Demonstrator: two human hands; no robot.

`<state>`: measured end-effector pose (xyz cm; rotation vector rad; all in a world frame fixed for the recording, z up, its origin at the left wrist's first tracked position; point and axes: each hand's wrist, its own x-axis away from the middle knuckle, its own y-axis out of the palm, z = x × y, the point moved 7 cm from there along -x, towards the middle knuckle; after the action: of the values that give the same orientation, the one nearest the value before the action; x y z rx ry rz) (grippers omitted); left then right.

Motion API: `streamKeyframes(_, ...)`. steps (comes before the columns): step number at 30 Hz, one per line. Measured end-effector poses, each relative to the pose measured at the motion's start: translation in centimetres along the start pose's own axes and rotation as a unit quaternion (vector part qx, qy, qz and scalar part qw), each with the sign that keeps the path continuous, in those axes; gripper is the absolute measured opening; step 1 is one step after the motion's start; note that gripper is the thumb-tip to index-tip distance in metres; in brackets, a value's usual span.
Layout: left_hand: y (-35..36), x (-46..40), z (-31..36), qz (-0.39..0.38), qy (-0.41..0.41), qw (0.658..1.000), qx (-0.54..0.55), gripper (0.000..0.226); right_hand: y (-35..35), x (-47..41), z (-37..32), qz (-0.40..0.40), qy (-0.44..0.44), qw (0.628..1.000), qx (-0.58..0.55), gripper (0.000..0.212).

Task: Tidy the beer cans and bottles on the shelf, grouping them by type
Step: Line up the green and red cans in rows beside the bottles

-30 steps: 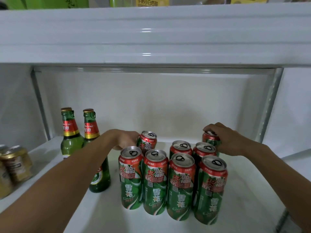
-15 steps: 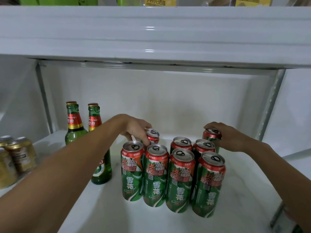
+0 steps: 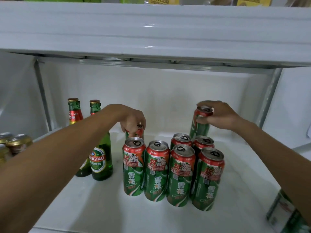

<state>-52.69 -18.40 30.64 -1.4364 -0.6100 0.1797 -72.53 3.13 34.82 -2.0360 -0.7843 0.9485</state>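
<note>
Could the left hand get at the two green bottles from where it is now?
Probably yes. The left hand grips the top of a back-row can, so it must let go first. The two green bottles stand just left of it, beside its forearm, nothing between.

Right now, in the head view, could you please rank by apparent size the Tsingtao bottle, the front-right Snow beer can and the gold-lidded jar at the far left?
1. Tsingtao bottle, tallest.
2. Front-right Snow beer can, though it stands nearest the camera, which flatters it.
3. Gold-lidded jar, smallest, partly hidden by the left forearm.
</note>
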Motion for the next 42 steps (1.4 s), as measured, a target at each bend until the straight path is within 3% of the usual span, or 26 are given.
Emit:
streamKeyframes(5,0.0,0.9,-0.3,-0.022,0.005,0.996,-0.084,0.076,0.4,-0.9,-6.4,-0.041,-0.049,0.994,-0.088,0.054)
streamKeyframes(14,0.7,1.9,-1.4,-0.021,0.005,0.999,-0.039,0.079,5.1,-1.7,-13.3,-0.161,-0.087,0.973,-0.143,0.049)
streamKeyframes(20,0.3,3.0,-0.9,0.01,0.047,0.999,-0.004,0.073,8.3,-1.3,-13.3,-0.236,-0.087,0.962,-0.103,0.049)
streamKeyframes(32,0.2,2.3,-0.5,-0.008,0.087,0.991,0.104,0.066,12.0,-1.0,-10.7,-0.339,-0.053,0.939,-0.016,0.057)
streamKeyframes(36,0.3,2.2,0.1,-0.007,0.11,0.986,0.127,0.063,12.3,-0.7,-10.5,-0.373,-0.006,0.925,-0.077,0.035)
streamKeyframes(38,0.5,2.1,0.3,-0.015,0.123,0.983,0.135,0.06,12.3,-0.6,-10.8,-0.366,-0.013,0.927,-0.086,0.02)
streamKeyframes(42,0.4,1.7,0.3,-0.015,0.12,0.981,0.149,0.058,12.5,-1.2,-10.5,-0.303,-0.051,0.951,-0.041,0.034)
